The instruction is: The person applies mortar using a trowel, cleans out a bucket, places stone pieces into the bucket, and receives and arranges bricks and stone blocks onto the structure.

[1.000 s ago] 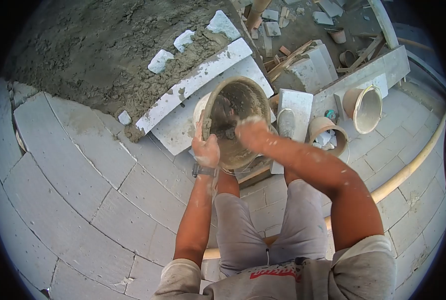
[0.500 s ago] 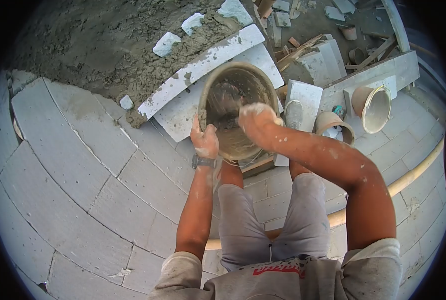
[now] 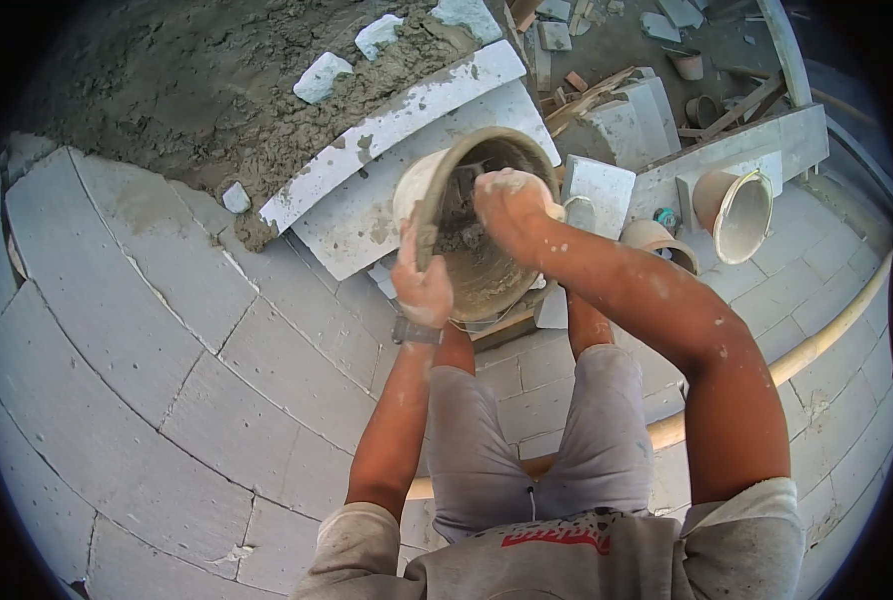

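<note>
Bucket (image 3: 413, 190) | we judged it weighty, stiff, slick; best hold: rim (image 3: 429, 228), 8 o'clock | left hand (image 3: 423, 287) pinched rim there | right hand (image 3: 512, 208) fisted round handle (image 3: 559, 212), toward 2 o'clock

Before the legs (image 3: 602, 430) is the bucket (image 3: 415, 188), with mortar (image 3: 207, 110) beyond at left and two pails (image 3: 709, 200) at right.

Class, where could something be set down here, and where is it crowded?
Bare room: the grey blocks left of the left forearm, below the mortar, and paving between the bamboo pole and the rightmost bucket. Crowded: the big bucket, with the left hand at its rim and right hand over its mouth.
</note>
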Available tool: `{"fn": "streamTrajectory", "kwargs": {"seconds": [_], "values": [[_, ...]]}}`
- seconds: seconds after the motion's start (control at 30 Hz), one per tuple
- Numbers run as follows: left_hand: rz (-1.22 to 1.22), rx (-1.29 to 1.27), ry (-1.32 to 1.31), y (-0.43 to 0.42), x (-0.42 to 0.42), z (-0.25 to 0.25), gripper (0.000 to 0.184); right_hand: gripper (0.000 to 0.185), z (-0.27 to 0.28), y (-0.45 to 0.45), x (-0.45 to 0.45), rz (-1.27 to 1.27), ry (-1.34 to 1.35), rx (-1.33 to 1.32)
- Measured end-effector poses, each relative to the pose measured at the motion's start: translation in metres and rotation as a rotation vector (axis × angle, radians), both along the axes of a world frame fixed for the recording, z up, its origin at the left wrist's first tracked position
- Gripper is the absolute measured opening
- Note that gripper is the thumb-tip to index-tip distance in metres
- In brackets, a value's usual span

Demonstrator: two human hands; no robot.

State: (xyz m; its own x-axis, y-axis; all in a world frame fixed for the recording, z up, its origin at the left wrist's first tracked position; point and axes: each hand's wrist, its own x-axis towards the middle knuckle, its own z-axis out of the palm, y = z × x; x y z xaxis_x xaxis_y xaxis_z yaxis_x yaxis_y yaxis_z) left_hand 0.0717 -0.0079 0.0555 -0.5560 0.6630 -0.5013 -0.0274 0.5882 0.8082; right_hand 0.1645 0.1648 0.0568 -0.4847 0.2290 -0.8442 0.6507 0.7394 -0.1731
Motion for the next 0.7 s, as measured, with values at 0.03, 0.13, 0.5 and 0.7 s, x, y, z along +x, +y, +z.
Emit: {"fn": "streamTrajectory", "kwargs": {"seconds": [0.03, 0.13, 0.5, 0.7], "values": [[-0.059, 0.003, 0.059, 0.008, 0.001, 0.002, 0.065, 0.019, -0.023, -0.018, 0.014, -0.016, 0.082, 0.08], [-0.085, -0.044, 0.049, 0.03, 0.011, 0.015, 0.068, 0.02, -0.018, -0.055, 0.043, 0.081, 0.184, 0.163], [-0.353, 0.123, 0.229, 0.023, 0.05, 0.068, 0.067, 0.032, 0.033, -0.027, 0.127, -0.684, 0.087, 0.015], [-0.552, 0.354, 0.229, 0.021, 0.037, 0.121, 0.053, 0.038, 0.057, -0.075, 0.162, -0.924, 0.074, -0.415]]}}
